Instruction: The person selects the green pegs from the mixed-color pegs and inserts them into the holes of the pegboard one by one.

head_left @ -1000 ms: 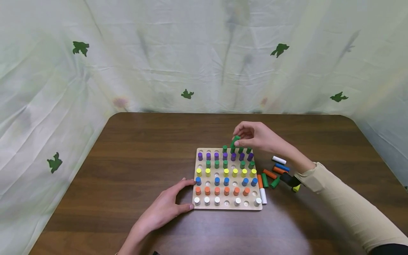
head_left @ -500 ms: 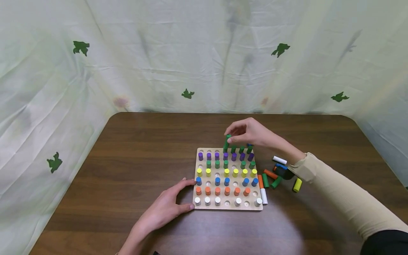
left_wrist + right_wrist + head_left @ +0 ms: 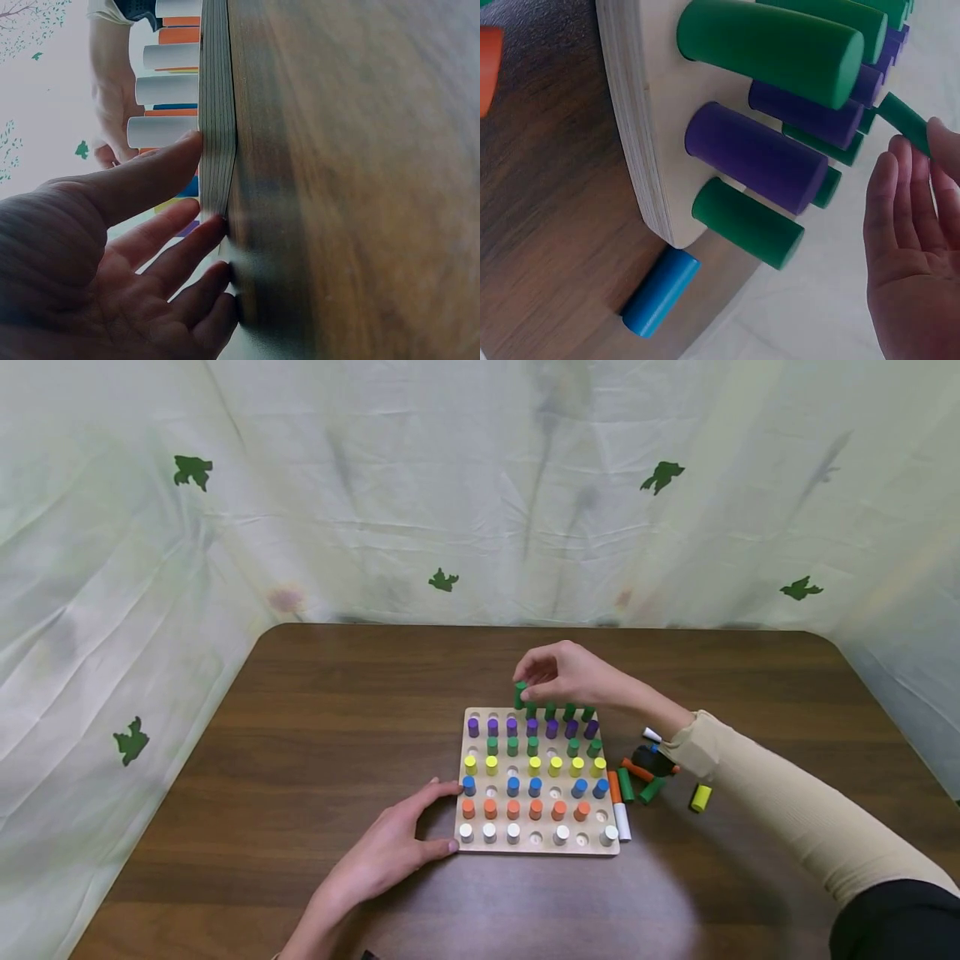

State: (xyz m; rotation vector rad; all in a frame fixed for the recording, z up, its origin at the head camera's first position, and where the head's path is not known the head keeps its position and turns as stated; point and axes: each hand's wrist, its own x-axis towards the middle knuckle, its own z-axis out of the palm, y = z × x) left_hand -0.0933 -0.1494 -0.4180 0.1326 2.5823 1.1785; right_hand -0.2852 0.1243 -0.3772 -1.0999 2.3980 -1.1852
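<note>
My right hand (image 3: 566, 672) pinches a green peg (image 3: 520, 695) between thumb and fingers, close over the back row of the wooden pegboard (image 3: 525, 823). In the right wrist view this green peg (image 3: 905, 124) tilts in the fingertips, apart from the standing pegs. Several green pegs (image 3: 570, 711) stand in the right part of that back row, behind a full purple row (image 3: 532, 727). My left hand (image 3: 390, 835) rests at the board's left edge, thumb at the front corner. In the left wrist view, the thumb and fingertips touch the board's layered side (image 3: 216, 97).
Loose pegs lie right of the board, among them an orange peg (image 3: 615, 787), a white peg (image 3: 622, 822) and a yellow peg (image 3: 701, 798). A blue peg (image 3: 660, 292) lies by a board corner. Green, yellow, blue, orange and white rows have some bare holes.
My right hand has moved left along the back row with the green peg, which now stands further left than the other green pegs there. My left hand has stayed in place.
</note>
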